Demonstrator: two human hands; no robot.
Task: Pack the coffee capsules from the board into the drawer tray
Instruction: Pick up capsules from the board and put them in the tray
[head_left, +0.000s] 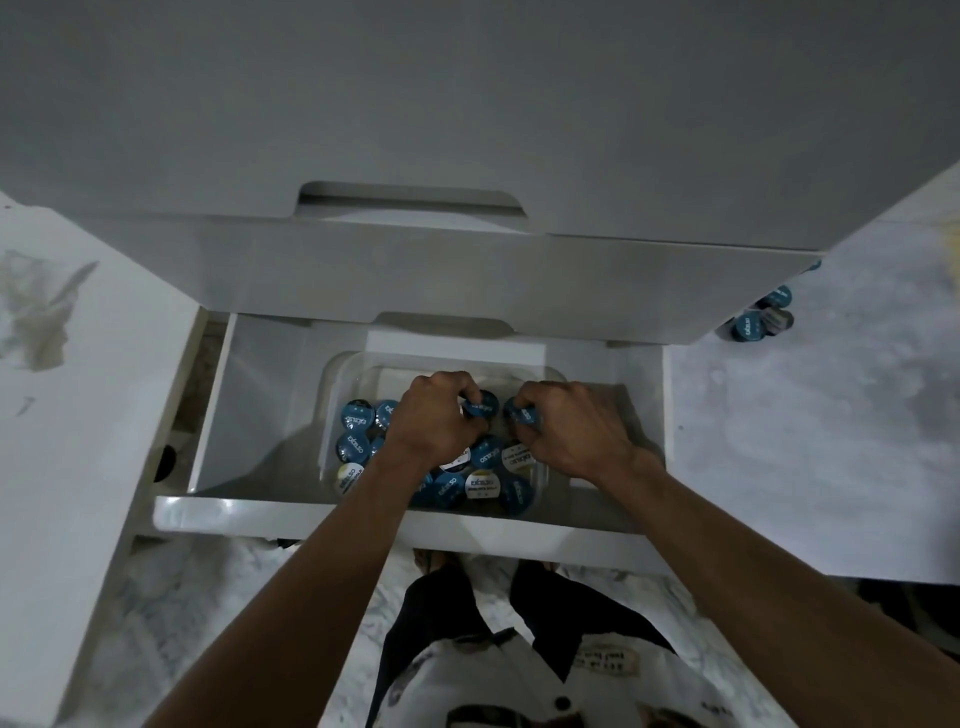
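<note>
While reaching into open white drawer (249, 415): left hand (431, 415) curling round one round blue-lidded capsule (480, 404), right hand (566, 426) gripping another blue capsule (522, 413), both over clear plastic tray (337, 379) holding packed blue and white capsules (358, 415). Farther right, remaining capsules (753, 325) sitting on marbled desk (805, 415).

Both arms bare, no sleeves in view, no watch, rings or bands. Left hand (434, 415) and right hand (566, 431) bare, no gloves. Shirt (467, 680) white w/ scattered dark print marks, dark button (562, 703) near centre, and a small pale label w/ dark writing, unreadable, on right side. Trousers (447, 623) dark, prob. black or navy. Feet (431, 558) partly hidden under drawer front; footwear unclear.
</note>
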